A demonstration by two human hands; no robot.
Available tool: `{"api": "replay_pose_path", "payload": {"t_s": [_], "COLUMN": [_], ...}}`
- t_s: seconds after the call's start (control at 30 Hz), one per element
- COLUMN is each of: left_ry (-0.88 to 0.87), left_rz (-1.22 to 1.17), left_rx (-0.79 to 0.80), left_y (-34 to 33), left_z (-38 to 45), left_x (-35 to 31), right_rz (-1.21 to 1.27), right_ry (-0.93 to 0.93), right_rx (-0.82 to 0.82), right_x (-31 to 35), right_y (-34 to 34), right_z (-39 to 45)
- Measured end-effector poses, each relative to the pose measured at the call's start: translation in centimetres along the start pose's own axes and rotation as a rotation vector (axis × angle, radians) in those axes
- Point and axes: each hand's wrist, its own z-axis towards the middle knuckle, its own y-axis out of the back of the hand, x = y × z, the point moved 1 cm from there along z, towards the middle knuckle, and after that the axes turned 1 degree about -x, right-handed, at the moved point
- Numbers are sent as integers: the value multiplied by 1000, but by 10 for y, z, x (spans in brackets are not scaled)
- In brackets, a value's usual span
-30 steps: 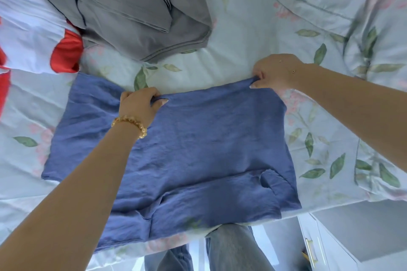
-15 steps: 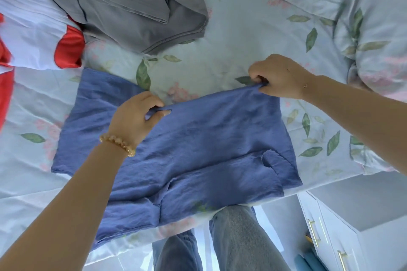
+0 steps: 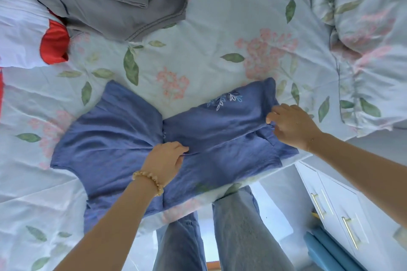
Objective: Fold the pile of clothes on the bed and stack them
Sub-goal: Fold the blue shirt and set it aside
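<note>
Floral bedding [image 3: 220, 28] in pale blue covers the bed. Near its front edge lies a blue shirt [image 3: 114, 138], its upper part folded down so embroidered leaves show. The person's left hand [image 3: 165, 160], with a beaded bracelet [image 3: 149, 180] on the wrist, pinches the fold at the shirt's middle. The right hand [image 3: 290, 125] grips the fold at the shirt's right edge. Toward the far left corner sit a grey garment [image 3: 110, 2] and a white and red one [image 3: 26, 35]. White drawers [image 3: 334, 204] stand beside the bed.
</note>
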Motion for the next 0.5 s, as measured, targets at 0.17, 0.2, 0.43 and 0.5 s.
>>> {"api": "replay_pose_path", "payload": {"t_s": [0.17, 0.2, 0.43, 0.5], "left_ry": [34, 68, 285, 261], "left_rz": [-132, -135, -108, -157], "left_rx": [-275, -293, -186, -125], "left_y": [25, 28, 27, 28], "left_z": [30, 39, 94, 103], "left_x": [-20, -22, -19, -13], "right_rz": [157, 191, 290, 367], "right_ry": [-52, -50, 124, 67], "right_rx": [-192, -192, 145, 338], "right_x": [-7, -11, -12, -5], "right_y": [17, 21, 44, 48], "right_z": [18, 27, 103, 118]}}
